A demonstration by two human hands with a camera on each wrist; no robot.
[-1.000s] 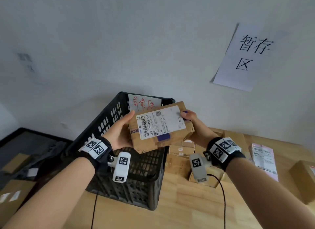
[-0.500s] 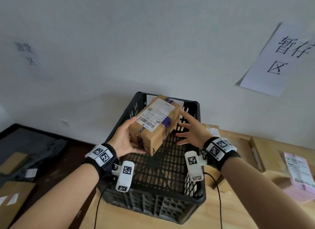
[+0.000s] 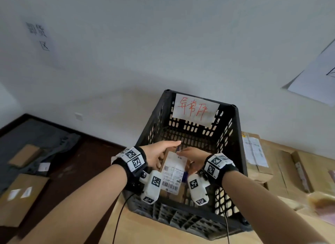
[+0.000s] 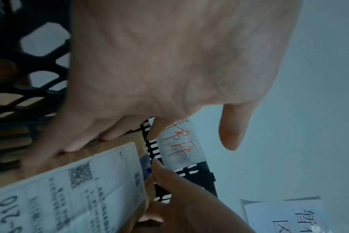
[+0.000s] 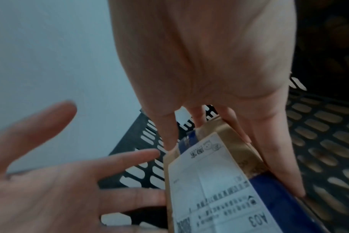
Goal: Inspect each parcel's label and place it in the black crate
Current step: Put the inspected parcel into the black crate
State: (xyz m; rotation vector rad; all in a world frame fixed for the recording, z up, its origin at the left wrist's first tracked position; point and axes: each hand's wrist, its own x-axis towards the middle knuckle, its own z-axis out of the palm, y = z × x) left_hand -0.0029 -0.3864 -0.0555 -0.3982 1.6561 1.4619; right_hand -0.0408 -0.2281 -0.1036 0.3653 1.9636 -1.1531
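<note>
Currently, inside the black crate (image 3: 154,124), the right hand (image 3: 194,156) is gripping the labelled parcel (image 3: 173,171) by its edges; the left hand (image 3: 159,154), spread flat, is touching its side.

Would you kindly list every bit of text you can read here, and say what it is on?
"异常件": red handwriting on the paper sign on the far wall of the black crate.
"A03": shipping label on the parcel.
"-210": same label, left wrist view; its fine print is too blurred.
"货", "区": left wall sign; top character blurred.
Right wall sheet: cut off, not readable.
</note>
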